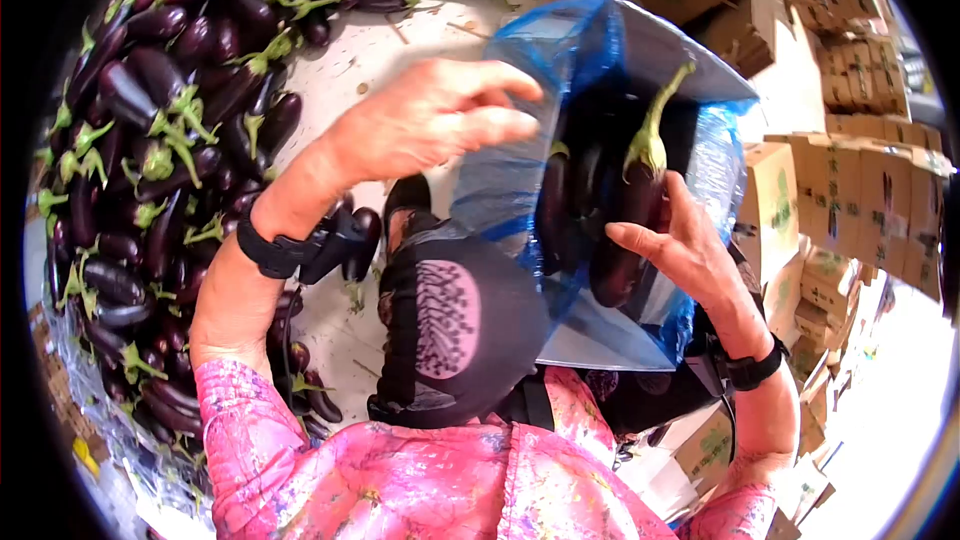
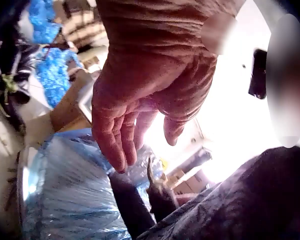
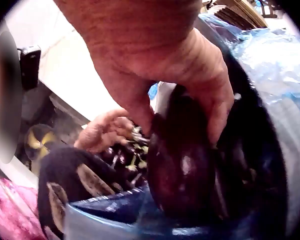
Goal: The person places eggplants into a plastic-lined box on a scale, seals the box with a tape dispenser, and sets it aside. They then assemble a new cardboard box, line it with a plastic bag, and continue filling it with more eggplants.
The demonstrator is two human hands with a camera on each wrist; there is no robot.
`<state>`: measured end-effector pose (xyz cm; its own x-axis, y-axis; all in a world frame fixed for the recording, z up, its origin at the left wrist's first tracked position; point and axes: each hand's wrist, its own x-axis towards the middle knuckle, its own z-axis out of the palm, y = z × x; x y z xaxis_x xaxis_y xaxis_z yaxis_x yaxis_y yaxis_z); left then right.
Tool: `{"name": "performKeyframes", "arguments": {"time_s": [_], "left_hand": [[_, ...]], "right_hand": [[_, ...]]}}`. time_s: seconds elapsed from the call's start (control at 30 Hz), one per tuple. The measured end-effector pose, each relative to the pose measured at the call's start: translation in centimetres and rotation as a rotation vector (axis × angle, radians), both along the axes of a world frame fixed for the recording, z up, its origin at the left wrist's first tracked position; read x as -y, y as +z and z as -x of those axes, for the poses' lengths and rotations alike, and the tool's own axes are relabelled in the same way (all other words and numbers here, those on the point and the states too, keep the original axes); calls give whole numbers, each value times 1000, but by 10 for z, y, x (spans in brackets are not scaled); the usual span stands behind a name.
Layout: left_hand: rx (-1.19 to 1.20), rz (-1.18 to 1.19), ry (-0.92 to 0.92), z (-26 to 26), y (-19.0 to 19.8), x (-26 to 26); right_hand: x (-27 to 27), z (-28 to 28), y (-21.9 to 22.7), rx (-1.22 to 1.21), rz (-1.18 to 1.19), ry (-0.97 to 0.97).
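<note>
In the head view, a box (image 1: 580, 348) lined with blue plastic (image 1: 510, 165) holds several dark eggplants. My right hand (image 1: 690, 245) grips one eggplant (image 1: 618, 258) at the box opening, its green stem pointing up and away. The right wrist view shows the right hand (image 3: 165, 65) with thumb and fingers on either side of the glossy eggplant (image 3: 182, 165). Over the left edge of the liner hovers my left hand (image 1: 430, 120), fingers loosely bent and holding nothing. From the left wrist camera, the left hand (image 2: 150, 90) hangs above the blue liner (image 2: 75, 185), its fingers apart from it.
A large pile of eggplants (image 1: 150, 190) covers the floor at the left, with more at the top. Stacked cardboard boxes (image 1: 860, 190) stand at the right. A knee in dark trousers (image 1: 480, 320) lies between pile and box. Another carton (image 1: 710, 0) stands beyond.
</note>
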<state>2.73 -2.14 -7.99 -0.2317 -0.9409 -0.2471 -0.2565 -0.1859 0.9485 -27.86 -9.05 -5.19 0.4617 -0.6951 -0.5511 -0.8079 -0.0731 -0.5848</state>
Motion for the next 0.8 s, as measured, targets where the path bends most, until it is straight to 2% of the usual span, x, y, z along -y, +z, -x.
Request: {"name": "performKeyframes", "arguments": {"time_s": [0.07, 0.13, 0.2, 0.27, 0.33, 0.4, 0.47, 0.5, 0.53, 0.6, 0.63, 0.73, 0.77, 0.8], "left_hand": [[-187, -31, 149, -34, -28, -27], [-66, -63, 362, -64, -50, -68], [3, -206, 573, -89, -83, -113], [1, -363, 746, -100, -125, -165], [38, -477, 802, -99, -177, -223], [420, -492, 765, -80, -224, -269], [611, -340, 905, -45, -233, -289], [755, -168, 923, -33, -240, -294], [877, -100, 914, -29, -233, -286], [1115, 49, 885, -26, -221, -272], [1134, -76, 851, -30, -235, -274], [857, -489, 852, -50, -258, -273], [796, -380, 880, -58, -265, -276], [628, -360, 878, -67, -264, -274]], "right_hand": [[1, 6, -27, -171, 15, 28], [-3, 7, -57, -210, 23, 41], [-1, 23, -106, -342, 26, 167], [-3, 13, -112, -343, 1, 201], [-8, 8, -114, -330, -7, 210], [-12, 5, -113, -292, 10, 189], [-12, 5, -118, -260, -4, 157], [-11, 12, -128, -212, -38, 120], [-10, 15, -134, -162, -67, 81], [-12, 18, -135, -225, -22, 117], [-13, 19, -134, -256, 1, 131], [-17, 18, -134, -295, 59, 149], [-16, 20, -136, -243, 54, 184], [-18, 7, -117, -293, -42, 99]]}}
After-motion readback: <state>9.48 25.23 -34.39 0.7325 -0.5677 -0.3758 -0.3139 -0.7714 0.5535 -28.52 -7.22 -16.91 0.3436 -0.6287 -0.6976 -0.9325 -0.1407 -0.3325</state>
